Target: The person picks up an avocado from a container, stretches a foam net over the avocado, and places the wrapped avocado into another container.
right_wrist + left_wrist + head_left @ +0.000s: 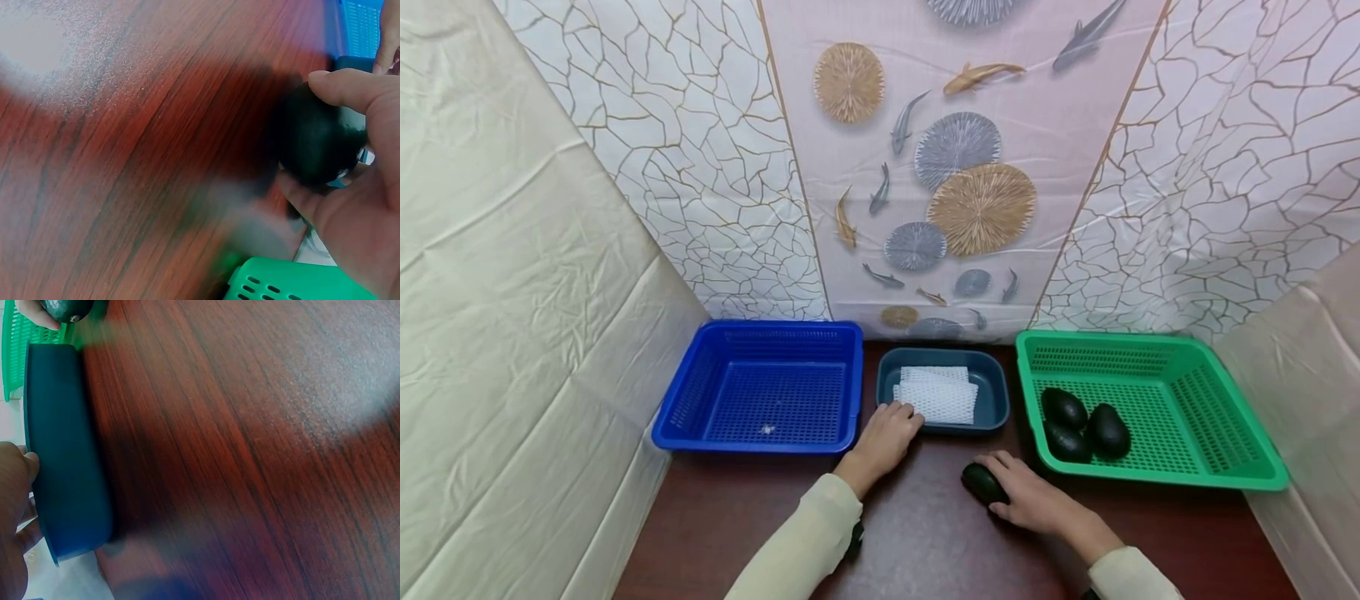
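Observation:
My right hand (pixel 1026 493) grips a dark green avocado (pixel 983 483) low over the table, in front of the tray and left of the green basket. The right wrist view shows the thumb and fingers around the avocado (pixel 319 137). My left hand (pixel 883 437) is at the front left corner of a dark teal plastic tray (pixel 891 364), its thumb and fingers pinching the rim. Inside the tray lie white foam net sleeves (pixel 936 402), overlapping, just right of the left fingertips. In the left wrist view the tray's front wall (pixel 69 444) faces the camera.
A blue plastic basket (pixel 760 446) stands left of the tray, with a small pale scrap (pixel 767 430) on its floor. Right of the tray, a green basket (pixel 1165 479) holds three avocados (pixel 1108 432). A patterned cloth (pixel 925 208) hangs behind the brown table (pixel 917 533).

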Action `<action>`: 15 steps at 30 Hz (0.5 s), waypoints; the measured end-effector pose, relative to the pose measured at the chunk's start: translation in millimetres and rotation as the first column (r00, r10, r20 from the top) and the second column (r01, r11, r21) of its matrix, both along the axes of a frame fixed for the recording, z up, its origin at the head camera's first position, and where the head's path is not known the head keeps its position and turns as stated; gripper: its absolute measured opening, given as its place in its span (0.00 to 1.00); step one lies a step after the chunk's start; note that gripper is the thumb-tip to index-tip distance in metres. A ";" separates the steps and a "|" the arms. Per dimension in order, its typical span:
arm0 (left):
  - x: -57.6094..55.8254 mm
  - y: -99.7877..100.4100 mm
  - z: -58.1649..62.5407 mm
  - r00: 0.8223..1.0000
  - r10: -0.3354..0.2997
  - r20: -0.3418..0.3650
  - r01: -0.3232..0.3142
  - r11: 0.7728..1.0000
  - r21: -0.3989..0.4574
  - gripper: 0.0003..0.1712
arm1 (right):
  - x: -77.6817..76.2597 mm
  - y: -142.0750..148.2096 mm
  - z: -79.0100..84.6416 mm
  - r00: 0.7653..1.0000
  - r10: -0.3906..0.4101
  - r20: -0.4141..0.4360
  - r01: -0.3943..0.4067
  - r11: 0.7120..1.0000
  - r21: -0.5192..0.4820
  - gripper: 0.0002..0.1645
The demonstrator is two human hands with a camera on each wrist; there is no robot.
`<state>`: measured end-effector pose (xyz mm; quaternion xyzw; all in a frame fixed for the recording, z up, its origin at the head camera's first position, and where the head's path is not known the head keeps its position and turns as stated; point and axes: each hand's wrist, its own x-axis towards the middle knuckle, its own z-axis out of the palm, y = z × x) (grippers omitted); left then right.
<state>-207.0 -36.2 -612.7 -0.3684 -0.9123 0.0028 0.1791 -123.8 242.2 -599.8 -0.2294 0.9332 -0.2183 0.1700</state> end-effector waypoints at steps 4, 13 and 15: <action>-0.2 -0.1 -0.1 1.000 0.003 -0.006 -0.003 1.000 0.000 0.07 | -0.7 -1.6 -0.9 1.000 -0.009 0.020 0.009 1.000 0.004 0.42; 0.6 0.5 2.0 1.000 0.004 -0.006 -0.004 1.000 0.000 0.08 | -0.3 -3.1 -1.3 0.999 -0.034 0.036 0.035 0.999 -0.008 0.43; 0.6 0.6 2.6 1.000 0.004 0.002 -0.004 1.000 0.003 0.08 | -0.4 -2.8 -2.0 0.999 -0.038 0.034 0.039 0.999 -0.012 0.44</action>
